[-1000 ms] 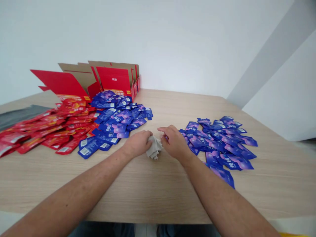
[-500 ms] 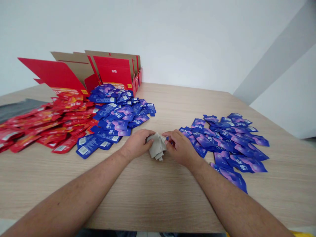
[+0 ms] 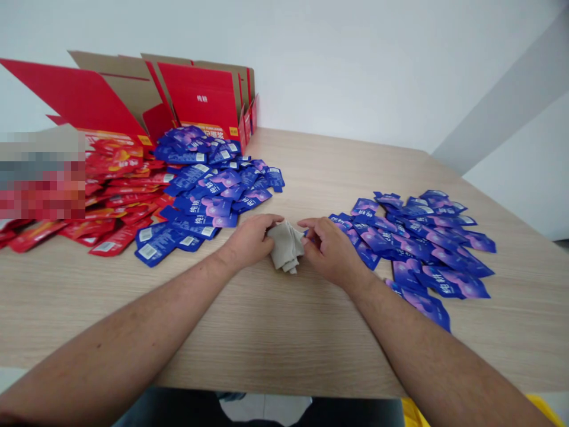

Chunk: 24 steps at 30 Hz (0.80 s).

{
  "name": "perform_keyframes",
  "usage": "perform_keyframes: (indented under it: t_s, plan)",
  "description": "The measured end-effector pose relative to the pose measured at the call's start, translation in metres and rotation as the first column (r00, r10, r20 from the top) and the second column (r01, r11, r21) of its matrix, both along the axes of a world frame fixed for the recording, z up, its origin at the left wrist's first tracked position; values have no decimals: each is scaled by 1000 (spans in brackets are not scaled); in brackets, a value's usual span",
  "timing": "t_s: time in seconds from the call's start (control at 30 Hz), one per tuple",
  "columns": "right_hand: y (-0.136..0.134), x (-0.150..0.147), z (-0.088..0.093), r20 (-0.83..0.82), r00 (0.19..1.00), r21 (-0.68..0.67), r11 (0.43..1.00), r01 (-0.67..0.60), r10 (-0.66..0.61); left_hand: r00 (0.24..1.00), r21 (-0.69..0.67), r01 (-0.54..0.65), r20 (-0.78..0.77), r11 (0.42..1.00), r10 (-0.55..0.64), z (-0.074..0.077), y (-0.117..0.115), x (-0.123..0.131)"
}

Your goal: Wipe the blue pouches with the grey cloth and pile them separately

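left hand (image 3: 251,242) | right hand (image 3: 329,249) | both on crumpled grey cloth (image 3: 284,248), probably

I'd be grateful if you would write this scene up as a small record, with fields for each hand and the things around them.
Item in hand: crumpled grey-beige fabric cloth
Left hand: fingers curled over the cloth's left side
Right hand: against the cloth's right side, next to the sachets
Left side: glossy blue foil sachets touching glossy red foil sachets
Right side: second heap of glossy blue sachets
Behind: open red-and-brown cardboard box
Surface: light wood-grain table
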State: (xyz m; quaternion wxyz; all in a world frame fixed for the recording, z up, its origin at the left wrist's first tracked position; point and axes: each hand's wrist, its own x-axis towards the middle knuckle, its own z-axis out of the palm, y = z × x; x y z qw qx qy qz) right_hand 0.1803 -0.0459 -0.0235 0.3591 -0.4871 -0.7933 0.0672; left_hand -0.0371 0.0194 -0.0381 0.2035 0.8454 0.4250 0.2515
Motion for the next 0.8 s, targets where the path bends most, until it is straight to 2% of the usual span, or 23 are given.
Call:
perform_keyframes:
  t_s: [0.17,0.27,0.37,0.47,0.53,0.6,0.67,0.73,0.8]
  plan:
    - [-1,0,-2,-4,999,-34,999,40,-40,978,58,-100,-179,993,108,5,-3,1]
    - [-1,-2,-5,-8,1000,-58,998,30,-30,978,-28,-121,-176,992,114,8,-7,3]
    - [-1,-5,-6,-19,1000,-98,995,10,-12,990,-144,-128,-71,981,119,8,-8,5]
    - [-5,-11,-4,-11,1000,-131,991,-23,21,984,-207,-105,121,973,132,6,-8,7]
    - [-9,-16,-1,-21,1000,-111,994,-18,16,949,-209,-59,293,976,119,7,-8,8]
    - [-13,-20,2,-53,998,-51,998,37,-40,891,-185,-15,443,983,97,10,-11,9]
    - [-16,-23,3,-90,991,-3,995,97,-97,842,-155,12,535,988,74,16,-17,10]
    - [-16,-24,5,-145,984,-31,995,100,-103,819,-145,34,571,989,56,23,-24,10]
    - [-16,-24,7,-237,967,-146,988,56,-90,810,-154,76,586,985,29,29,-30,12]
